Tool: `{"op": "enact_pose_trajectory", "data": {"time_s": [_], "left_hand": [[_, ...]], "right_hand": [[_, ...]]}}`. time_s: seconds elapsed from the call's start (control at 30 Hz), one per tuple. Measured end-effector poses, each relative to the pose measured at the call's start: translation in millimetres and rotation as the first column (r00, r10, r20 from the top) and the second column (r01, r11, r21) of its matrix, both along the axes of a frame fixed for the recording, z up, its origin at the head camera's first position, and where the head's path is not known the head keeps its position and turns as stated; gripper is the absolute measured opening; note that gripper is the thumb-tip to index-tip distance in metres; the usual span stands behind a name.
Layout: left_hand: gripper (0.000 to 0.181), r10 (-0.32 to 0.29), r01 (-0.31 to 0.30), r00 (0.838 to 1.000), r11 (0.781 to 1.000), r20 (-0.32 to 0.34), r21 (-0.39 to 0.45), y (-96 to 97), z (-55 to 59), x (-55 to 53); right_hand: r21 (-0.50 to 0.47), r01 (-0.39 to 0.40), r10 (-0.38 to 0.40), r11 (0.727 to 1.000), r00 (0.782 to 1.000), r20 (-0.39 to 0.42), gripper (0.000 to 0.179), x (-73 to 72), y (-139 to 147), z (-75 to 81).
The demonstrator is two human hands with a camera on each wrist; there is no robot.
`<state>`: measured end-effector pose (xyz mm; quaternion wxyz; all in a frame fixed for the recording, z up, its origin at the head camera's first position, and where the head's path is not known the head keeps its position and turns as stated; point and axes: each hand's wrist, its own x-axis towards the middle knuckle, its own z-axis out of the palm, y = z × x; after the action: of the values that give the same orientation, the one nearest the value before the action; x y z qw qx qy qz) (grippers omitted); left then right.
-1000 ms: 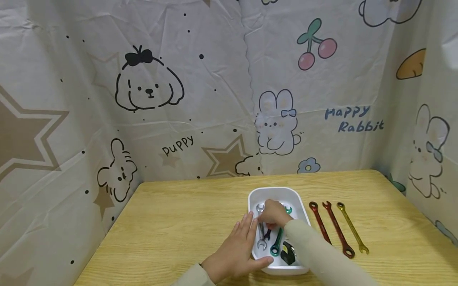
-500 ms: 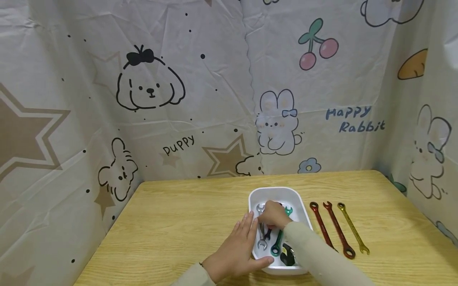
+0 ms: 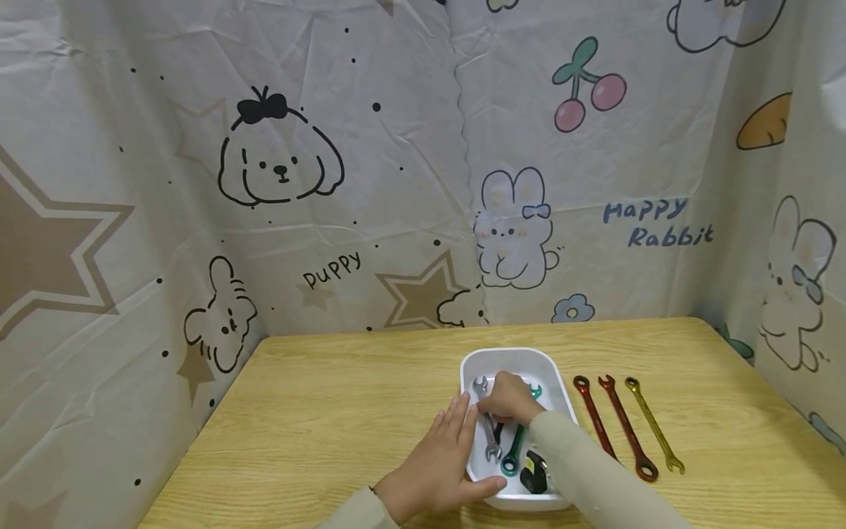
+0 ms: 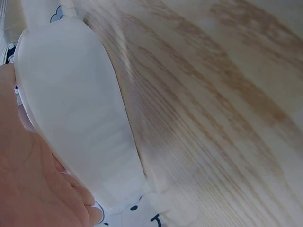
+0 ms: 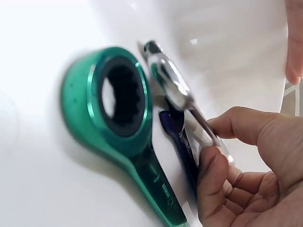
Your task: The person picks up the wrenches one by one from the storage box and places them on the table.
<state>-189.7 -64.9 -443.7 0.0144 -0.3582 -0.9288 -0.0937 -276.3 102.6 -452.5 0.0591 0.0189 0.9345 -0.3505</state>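
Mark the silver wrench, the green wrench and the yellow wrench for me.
Silver wrench (image 5: 175,86): right wrist view, on the head at its upper end.
Green wrench (image 5: 135,155): right wrist view, where the ring meets the handle.
Yellow wrench (image 3: 654,425): head view, midway along the handle.

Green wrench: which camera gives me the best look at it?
The right wrist view: the green wrench is large there, its ring end fully visible. Head view shows both ends, small, the right hand hiding the middle. The left wrist view doesn't show it.
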Motion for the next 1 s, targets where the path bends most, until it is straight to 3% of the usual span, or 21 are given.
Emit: {"op": "enact_pose_trajectory", "data": {"time_s": [0.3,0.5,0.67,1.0], "left_hand": [[0.104,0.0,0.0,1.0,1.0,-0.019,0.015,-0.3,-1.0,0.9],[0.104,-0.005,0.005,1.0,1.0,-0.027,0.01,0.4,-0.6,1.3],[0.107,0.005,-0.005,1.0,1.0,0.021,0.007,0.9,1.2,0.8],[0.109,0.033,-0.033,0.995,0.999,0.093,0.005,2.7,3.2,2.1]], "right_hand": [[-0.038,-0.029,0.029,0.999,1.0,-0.006,0.026,0.6,3.0,1.0],[-0.184,-0.012,0.02,0.983,0.999,0.039,0.021,0.3,5.0,2.2],[-0.26,0.012,0.012,0.966,0.996,0.093,0.018,-0.3,5.5,3.1],[-0.267,0.031,0.012,0.963,0.988,0.156,0.015,0.9,5.3,9.5]]}}
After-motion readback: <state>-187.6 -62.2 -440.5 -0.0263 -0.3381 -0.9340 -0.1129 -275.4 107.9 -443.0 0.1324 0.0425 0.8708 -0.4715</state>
